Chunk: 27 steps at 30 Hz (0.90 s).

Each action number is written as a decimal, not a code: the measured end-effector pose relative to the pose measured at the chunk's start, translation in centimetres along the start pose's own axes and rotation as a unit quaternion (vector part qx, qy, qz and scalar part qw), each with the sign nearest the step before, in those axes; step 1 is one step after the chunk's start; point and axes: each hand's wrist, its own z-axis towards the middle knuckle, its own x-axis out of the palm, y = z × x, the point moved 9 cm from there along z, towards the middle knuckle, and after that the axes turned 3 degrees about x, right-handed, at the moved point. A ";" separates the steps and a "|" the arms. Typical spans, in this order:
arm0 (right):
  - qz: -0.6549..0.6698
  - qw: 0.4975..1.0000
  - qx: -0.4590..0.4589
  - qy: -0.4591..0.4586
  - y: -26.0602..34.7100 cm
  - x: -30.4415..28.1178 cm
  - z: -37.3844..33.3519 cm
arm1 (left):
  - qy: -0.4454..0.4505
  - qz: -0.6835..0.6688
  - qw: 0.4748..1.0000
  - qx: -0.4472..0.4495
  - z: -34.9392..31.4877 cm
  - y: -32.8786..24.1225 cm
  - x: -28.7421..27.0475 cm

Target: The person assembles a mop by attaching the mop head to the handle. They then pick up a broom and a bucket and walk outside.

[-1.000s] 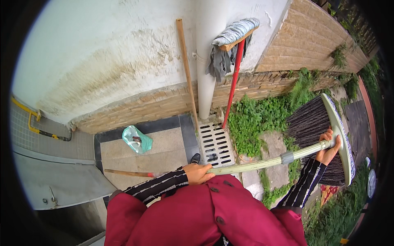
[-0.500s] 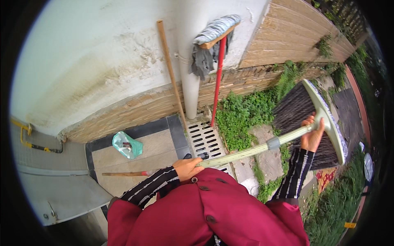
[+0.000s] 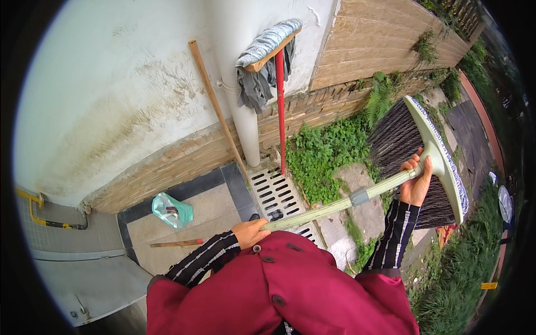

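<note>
A mop with a pale green pole (image 3: 329, 207), a wide pale head (image 3: 441, 159) and long dark strands (image 3: 395, 139) lies slantwise in front of my body. My right hand (image 3: 416, 181) is wrapped round the pole close to the head, at the right. Lower left, my left hand (image 3: 249, 233) grips the other end of the pole, near my jacket. Between the hands a grey collar (image 3: 359, 196) sits on the pole. The strands hang on the far side of the head, above the paving and plants.
A red-handled mop (image 3: 281, 111) leans head-up near the white pipe (image 3: 245, 131), beside a wooden pole (image 3: 215, 106). A slotted drain cover (image 3: 273, 192) lies below. Left are a green plastic bag (image 3: 172, 210) and a wooden stick (image 3: 177, 243); green plants (image 3: 324, 153) grow along the wall.
The view has shifted slightly, so the wall, pipe and leaning mop stand further left in it. Both hands keep their hold on the mop, which has hardly moved.
</note>
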 end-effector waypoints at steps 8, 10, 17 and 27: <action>-0.044 0.999 -0.023 0.004 0.7 2.9 -1.3 | -0.057 -0.007 0.996 0.064 0.7 -0.5 -1.1; -0.036 0.999 -0.007 -0.004 -0.2 2.2 -1.7 | -0.049 0.008 0.997 0.056 0.4 -0.2 -1.4; 0.050 0.998 0.042 -0.004 -2.6 -1.0 -1.2 | -0.082 0.055 0.994 0.035 -1.4 -1.0 -3.7; 0.140 0.987 0.065 -0.049 -6.4 -5.9 -0.9 | -0.103 0.200 0.973 0.061 -3.2 -5.5 -10.7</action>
